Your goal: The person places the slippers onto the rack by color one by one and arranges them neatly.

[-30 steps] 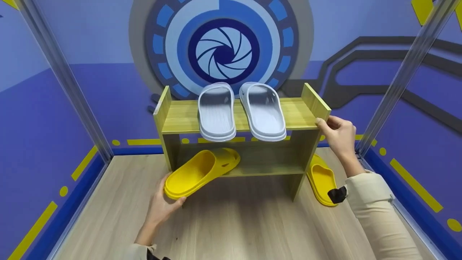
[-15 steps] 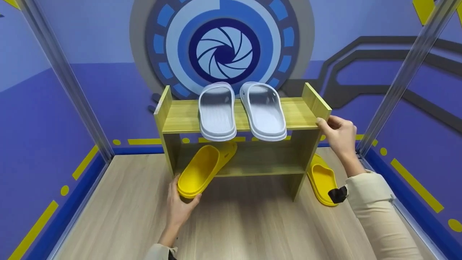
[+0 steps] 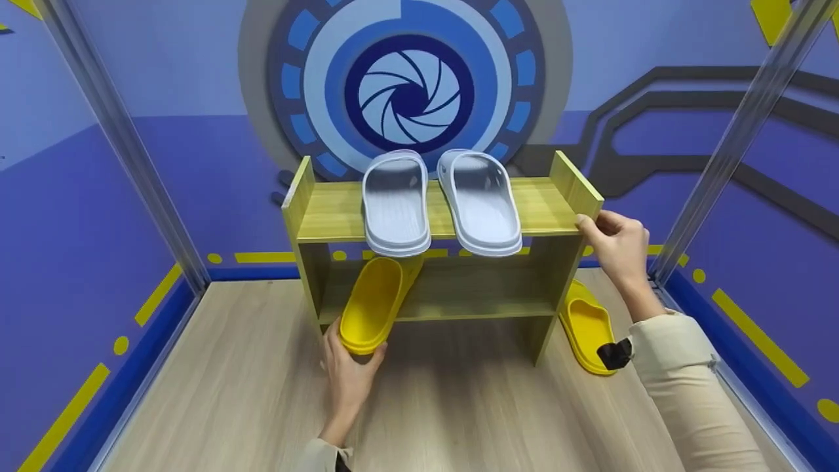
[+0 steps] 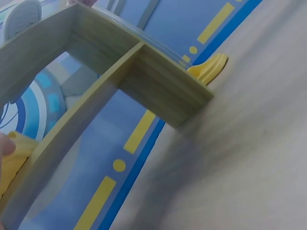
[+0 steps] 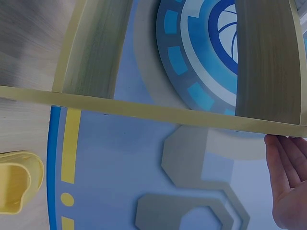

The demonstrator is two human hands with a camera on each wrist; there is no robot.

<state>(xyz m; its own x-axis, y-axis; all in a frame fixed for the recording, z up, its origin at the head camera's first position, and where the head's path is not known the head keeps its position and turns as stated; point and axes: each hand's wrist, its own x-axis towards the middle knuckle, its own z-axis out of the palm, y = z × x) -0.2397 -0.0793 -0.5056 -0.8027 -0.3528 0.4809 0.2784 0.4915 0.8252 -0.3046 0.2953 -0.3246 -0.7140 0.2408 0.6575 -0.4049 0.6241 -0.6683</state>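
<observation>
My left hand (image 3: 352, 373) grips a yellow clog (image 3: 371, 301) by its heel, thumb on one side and fingers on the other. The clog's toe points into the lower shelf of a wooden shoe rack (image 3: 485, 313), at its left part. In the left wrist view, the yellow clog (image 4: 18, 155) shows at the left edge, against the shelf board. My right hand (image 3: 616, 246) holds the rack's right side panel near the top shelf, thumb at the front edge. The right wrist view shows its fingers (image 5: 283, 160) against the panel's outer face.
Two pale grey clogs (image 3: 396, 203) stand side by side on the top shelf, heels over the front edge. A second yellow clog (image 3: 588, 331) lies on the wooden floor (image 3: 236, 367), right of the rack. Blue patterned walls (image 3: 196, 164) enclose the space.
My left hand has moved right and turned the yellow clog from a slant to nearly straight, its toe going deeper over the lower shelf. My right hand has stayed on the rack.
</observation>
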